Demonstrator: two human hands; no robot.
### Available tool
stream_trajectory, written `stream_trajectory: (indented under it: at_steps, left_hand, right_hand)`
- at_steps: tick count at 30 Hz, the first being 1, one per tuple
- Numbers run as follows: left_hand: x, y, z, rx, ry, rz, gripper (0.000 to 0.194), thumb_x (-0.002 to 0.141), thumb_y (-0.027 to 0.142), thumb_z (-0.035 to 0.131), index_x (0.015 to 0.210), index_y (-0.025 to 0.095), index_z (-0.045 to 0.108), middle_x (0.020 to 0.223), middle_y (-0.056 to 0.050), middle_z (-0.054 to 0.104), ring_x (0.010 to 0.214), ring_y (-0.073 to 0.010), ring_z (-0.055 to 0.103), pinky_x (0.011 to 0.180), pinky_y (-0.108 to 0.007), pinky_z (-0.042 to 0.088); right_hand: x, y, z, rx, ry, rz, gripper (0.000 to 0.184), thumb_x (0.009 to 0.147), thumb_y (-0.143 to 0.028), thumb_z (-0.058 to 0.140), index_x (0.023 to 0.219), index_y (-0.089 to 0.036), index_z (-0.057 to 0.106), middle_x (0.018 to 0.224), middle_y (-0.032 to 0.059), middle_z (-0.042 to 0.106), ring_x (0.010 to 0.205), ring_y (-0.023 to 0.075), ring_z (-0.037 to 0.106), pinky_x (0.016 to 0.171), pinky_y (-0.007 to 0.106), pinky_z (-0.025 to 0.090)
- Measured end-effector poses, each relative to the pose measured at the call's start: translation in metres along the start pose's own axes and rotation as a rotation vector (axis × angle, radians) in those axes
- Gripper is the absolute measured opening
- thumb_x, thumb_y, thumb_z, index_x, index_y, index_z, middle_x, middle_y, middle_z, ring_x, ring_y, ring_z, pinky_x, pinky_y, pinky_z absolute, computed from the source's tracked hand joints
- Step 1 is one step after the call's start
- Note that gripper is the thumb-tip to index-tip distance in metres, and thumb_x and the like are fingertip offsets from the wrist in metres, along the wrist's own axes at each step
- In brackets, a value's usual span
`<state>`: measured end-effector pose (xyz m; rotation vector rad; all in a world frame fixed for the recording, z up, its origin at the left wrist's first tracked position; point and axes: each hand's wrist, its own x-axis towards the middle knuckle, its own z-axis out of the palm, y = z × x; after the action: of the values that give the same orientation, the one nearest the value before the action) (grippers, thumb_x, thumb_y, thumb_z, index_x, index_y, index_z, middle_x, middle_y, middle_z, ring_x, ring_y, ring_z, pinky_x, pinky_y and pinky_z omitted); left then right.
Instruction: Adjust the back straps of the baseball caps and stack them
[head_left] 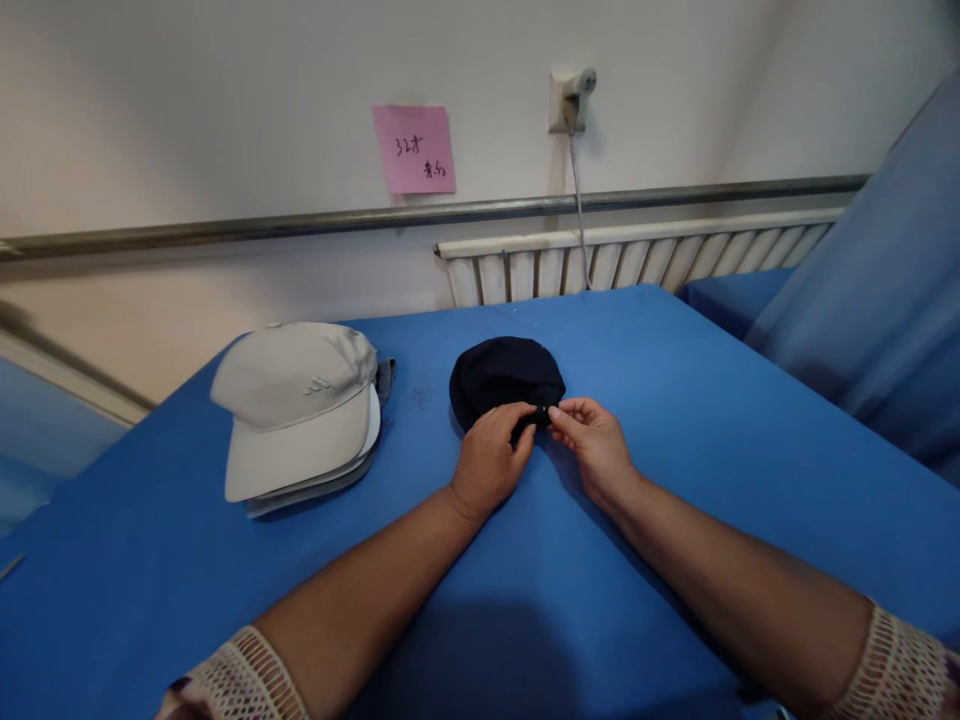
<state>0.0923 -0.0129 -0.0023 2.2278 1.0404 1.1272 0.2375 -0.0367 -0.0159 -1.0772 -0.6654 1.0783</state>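
Note:
A dark navy cap (506, 372) lies on the blue-covered table, its crown partly collapsed. At its near edge is a narrow dark strap (541, 414) with a small shiny spot on it. My left hand (495, 455) is closed on the cap's near edge by the strap, fingers over it and thumb below. From the other side, my right hand (596, 445) pinches the strap's right part between thumb and fingers. The cap's brim is not visible. To the left sits a stack of caps, with a light grey cap (296, 385) on top.
The blue table cover (697, 480) extends around the caps. Behind it are a wall rail (322, 222), a white radiator (637, 255) and a plugged-in cord (577, 190). A pink note (415, 150) is stuck to the wall. A blue curtain (885, 270) hangs at the right.

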Motion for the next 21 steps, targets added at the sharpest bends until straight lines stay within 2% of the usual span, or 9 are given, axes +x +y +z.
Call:
stream_trajectory:
  at_steps: [6,12,16,18,21]
  left_hand:
    - [-0.0020,-0.0021,0.0000,0.038,-0.021,-0.037,0.028,0.085,0.029,0.064,0.112,0.022,0.067,0.109,-0.009,0.070,0.101,-0.0253,0.064,0.092,-0.039,0.047]
    - [-0.0012,-0.0035,-0.0021,0.157,-0.007,0.082,0.023,0.092,0.027,0.054,0.113,0.021,0.064,0.102,-0.008,0.069,0.097,-0.0221,0.063,0.089,-0.037,0.048]
    - [-0.0001,-0.0034,-0.0031,0.220,0.030,0.087,0.020,0.091,0.024,0.055,0.110,0.018,0.061,0.098,-0.007,0.068,0.093,-0.0209,0.062,0.086,-0.037,0.049]
    - [0.0008,-0.0043,-0.0045,0.235,0.027,0.103,0.016,0.091,0.024,0.055,0.105,0.018,0.062,0.096,-0.007,0.068,0.091,-0.0205,0.062,0.085,-0.037,0.050]
    - [0.0033,-0.0057,-0.0089,0.246,0.030,0.148,0.014,0.092,0.023,0.054,0.102,0.018,0.062,0.097,-0.007,0.068,0.092,-0.0204,0.061,0.086,-0.037,0.049]
  right_hand:
    - [-0.0001,-0.0004,-0.0005,0.073,-0.030,0.044,0.035,0.061,-0.035,0.082,0.081,-0.020,0.059,0.068,-0.0031,0.060,0.060,0.0105,0.057,0.060,0.026,0.046]
    - [-0.0016,0.0004,-0.0020,0.189,-0.041,0.196,0.040,0.058,-0.032,0.085,0.085,-0.019,0.060,0.073,-0.0017,0.064,0.063,0.0114,0.060,0.059,0.025,0.048]
    - [-0.0043,0.0018,-0.0012,0.198,-0.027,0.256,0.043,0.057,-0.031,0.086,0.086,-0.018,0.058,0.072,-0.0020,0.063,0.063,0.0103,0.060,0.057,0.022,0.047]
    - [-0.0026,0.0045,-0.0012,0.134,0.030,0.219,0.043,0.058,-0.031,0.084,0.089,-0.019,0.056,0.075,-0.0018,0.062,0.063,0.0110,0.060,0.055,0.022,0.046]
    - [0.0050,0.0083,-0.0041,-0.048,0.082,0.020,0.041,0.062,-0.027,0.078,0.095,-0.022,0.055,0.088,-0.0002,0.062,0.062,0.0097,0.057,0.053,0.023,0.046]
